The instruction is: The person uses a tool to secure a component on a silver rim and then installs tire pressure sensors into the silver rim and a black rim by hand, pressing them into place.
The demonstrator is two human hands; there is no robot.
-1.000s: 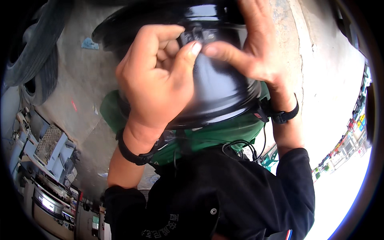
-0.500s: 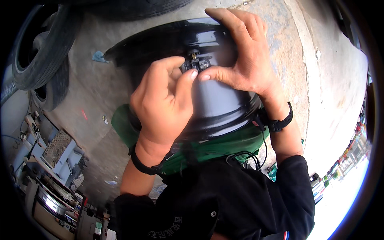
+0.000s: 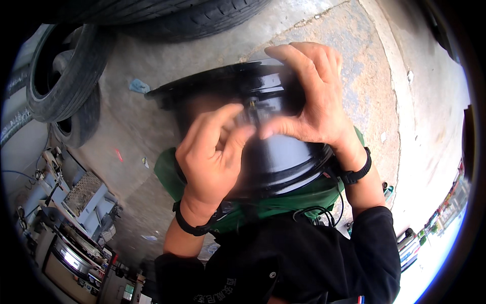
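Observation:
A glossy black wheel rim (image 3: 283, 152) lies tilted across my lap, its wide lip facing away from me. On its barrel sits a small black tyre pressure sensor (image 3: 263, 107) with a brass-coloured valve part (image 3: 252, 104), both blurred. My left hand (image 3: 210, 157) is bent into a pinch at the sensor's left side, its index finger and thumb tips close to it. The fingers of my right hand (image 3: 321, 106) curve over the lip of the rim, while the thumb reaches in just below the sensor. Blur hides the exact contact at the fingertips.
Several black tyres (image 3: 66, 76) stand at the left and along the top edge. A grey machine (image 3: 86, 197) is at the lower left. Green cloth (image 3: 172, 175) lies under the rim, and black cables (image 3: 324, 215) run beside my right forearm. A blue scrap (image 3: 138, 86) lies on the concrete.
The whole view has shifted, so rim and hands appear lower and slightly to the right. Both thumbs sit slightly lower against the sensor and are blurred. My right hand still spans the rim's lip.

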